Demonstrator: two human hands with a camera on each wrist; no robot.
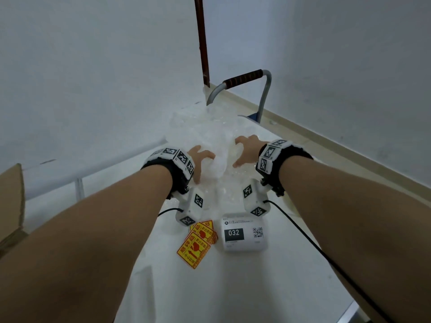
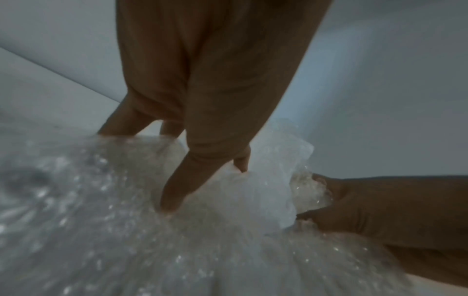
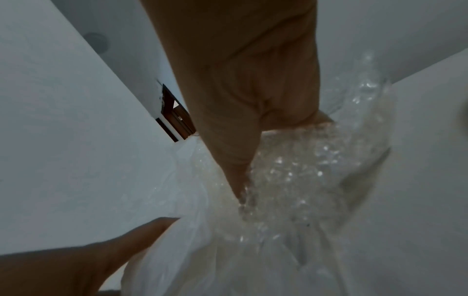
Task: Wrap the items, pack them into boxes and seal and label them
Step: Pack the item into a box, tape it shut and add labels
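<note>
Both grips, left hand (image 1: 202,160) and right hand (image 1: 247,150), clamped on crinkled clear bubble wrap (image 1: 217,134) bunched round a white item mid-worktop (image 1: 233,287); judgement: pull layers snug, overlap edges evenly before boxing.

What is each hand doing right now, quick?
Left hand: fingers curled, gripping the bubble wrap bundle.
Right hand: fingers curled, gripping the same bundle from the other side.
</note>
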